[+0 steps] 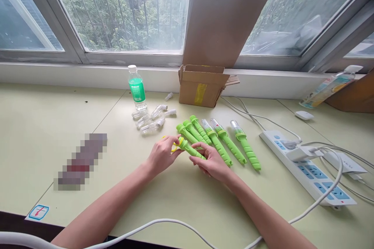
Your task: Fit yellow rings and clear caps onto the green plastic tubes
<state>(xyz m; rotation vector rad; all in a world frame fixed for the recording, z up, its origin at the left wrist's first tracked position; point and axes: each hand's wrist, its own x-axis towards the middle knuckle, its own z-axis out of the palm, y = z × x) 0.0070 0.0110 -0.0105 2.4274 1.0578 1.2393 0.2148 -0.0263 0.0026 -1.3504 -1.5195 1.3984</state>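
Observation:
My right hand (213, 162) grips the lower part of a green plastic tube (191, 151), its ribbed body slanting up to the left. At the tube's upper end, my left hand (163, 152) pinches a yellow piece (174, 148) with a looped end; the fingers hide part of it. Just beyond my hands lie several green tubes (201, 129) with open-looking threaded ends. To their right rest 3 more, such as the capped green tube (247, 146), with clear tops fitted. Several loose clear plastic caps (153, 125) with whitish tips are grouped on the table beyond my left hand.
A green-labelled bottle (137, 88) stands near the window ledge. Beside it is an open cardboard box (201, 87). A white power strip (306, 171) with plugs and cables lies on the right. Another bottle (329, 85) leans back there. A white cable (163, 221) crosses the near edge.

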